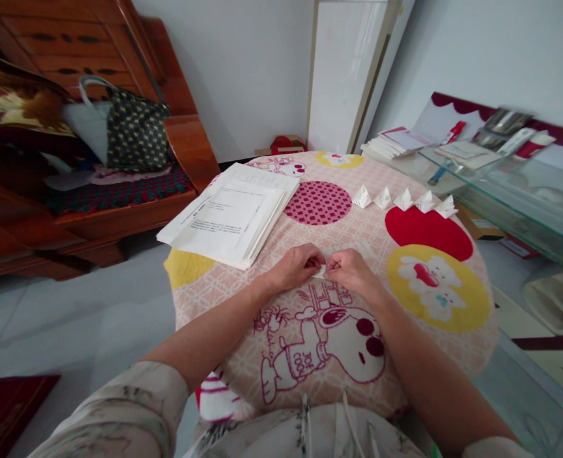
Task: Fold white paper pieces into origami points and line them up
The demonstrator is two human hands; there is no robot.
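Both my hands meet over the middle of a round table with a patterned cloth (281, 305). Between their fingertips is a small folded piece of white paper (320, 272), mostly covered by the fingers. My left hand (300, 266) pinches it from the left, and my right hand (350, 270) pinches it from the right. Beyond my left hand lies a stack of printed paper sheets (233, 213). Several small folded paper shapes, pointed at the top, stand in a row at the far right, the leftmost folded paper shape (362, 197) nearest the table's middle.
To the right, a glass shelf (510, 184) stands close to the table, with papers (396, 143) and metal containers (507, 119) there. A wooden bench (186, 152) holding a patterned bag (138, 130) is at the left. A white door panel (345, 76) rises behind the table.
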